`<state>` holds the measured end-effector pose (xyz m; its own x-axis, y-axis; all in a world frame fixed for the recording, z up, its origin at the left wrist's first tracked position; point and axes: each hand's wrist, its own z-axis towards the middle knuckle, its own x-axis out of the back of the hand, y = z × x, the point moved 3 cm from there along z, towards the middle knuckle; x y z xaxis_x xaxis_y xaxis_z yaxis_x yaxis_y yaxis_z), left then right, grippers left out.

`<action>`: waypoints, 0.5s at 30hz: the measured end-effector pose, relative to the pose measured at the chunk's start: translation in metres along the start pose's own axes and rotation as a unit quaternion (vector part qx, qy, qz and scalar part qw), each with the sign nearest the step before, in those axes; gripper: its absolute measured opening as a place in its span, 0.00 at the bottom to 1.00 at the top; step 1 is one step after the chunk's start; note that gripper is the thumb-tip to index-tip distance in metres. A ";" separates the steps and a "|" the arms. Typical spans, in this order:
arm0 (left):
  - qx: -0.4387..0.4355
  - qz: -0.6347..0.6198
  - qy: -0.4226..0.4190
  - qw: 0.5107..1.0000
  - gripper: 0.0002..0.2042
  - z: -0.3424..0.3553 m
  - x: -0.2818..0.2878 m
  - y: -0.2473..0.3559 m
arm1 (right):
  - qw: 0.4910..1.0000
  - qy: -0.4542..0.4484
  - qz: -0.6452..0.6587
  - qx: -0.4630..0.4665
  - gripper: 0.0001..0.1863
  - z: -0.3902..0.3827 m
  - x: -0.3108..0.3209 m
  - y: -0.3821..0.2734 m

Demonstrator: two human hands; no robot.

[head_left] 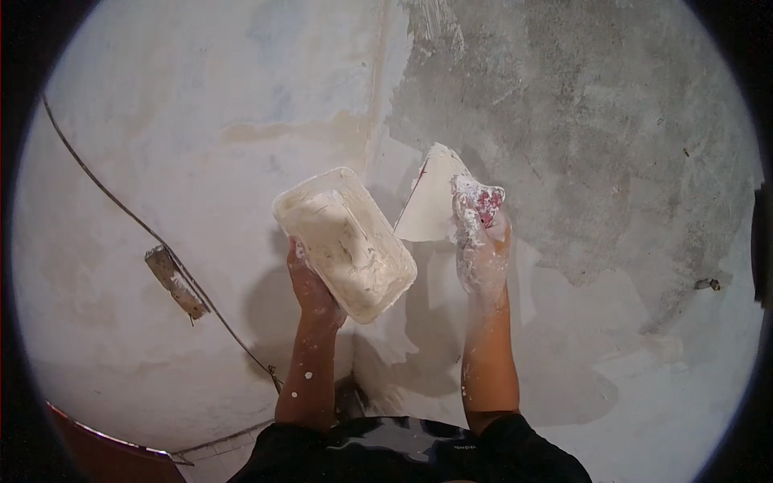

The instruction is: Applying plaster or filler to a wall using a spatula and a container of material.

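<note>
A white rectangular plastic tub (346, 241), smeared with off-white plaster, is held up by my left hand (312, 282), its fingers curled round the tub's left side and underside. My right hand (483, 241), thickly coated in white plaster, grips the red handle of a wide putty knife (435, 197). The broad blade points up and left, and its lower left corner is close to the tub's right rim; I cannot tell whether they touch. White plaster cakes the handle and the blade's tip.
Ahead, the wall has a bare grey patch (580, 121) at upper right and smoother pale plaster around it. A dark cable (121, 201) crosses the left wall past a rough recessed box (177, 282). A small pipe fitting (708, 284) sticks out at right. A reddish-brown panel (101, 451) stands at lower left.
</note>
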<state>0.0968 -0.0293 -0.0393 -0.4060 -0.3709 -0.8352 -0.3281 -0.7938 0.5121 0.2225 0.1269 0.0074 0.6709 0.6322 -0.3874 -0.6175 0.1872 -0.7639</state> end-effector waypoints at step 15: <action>0.004 0.036 0.066 0.997 0.25 -0.006 0.008 -0.024 | 0.991 -0.023 -0.031 0.127 0.12 -0.031 0.024 0.037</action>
<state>0.1060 -0.0161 -0.0595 -0.3127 -0.4881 -0.8149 -0.3093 -0.7588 0.5732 0.2285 0.1260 -0.0466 0.6944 0.6467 -0.3156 -0.6633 0.4052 -0.6291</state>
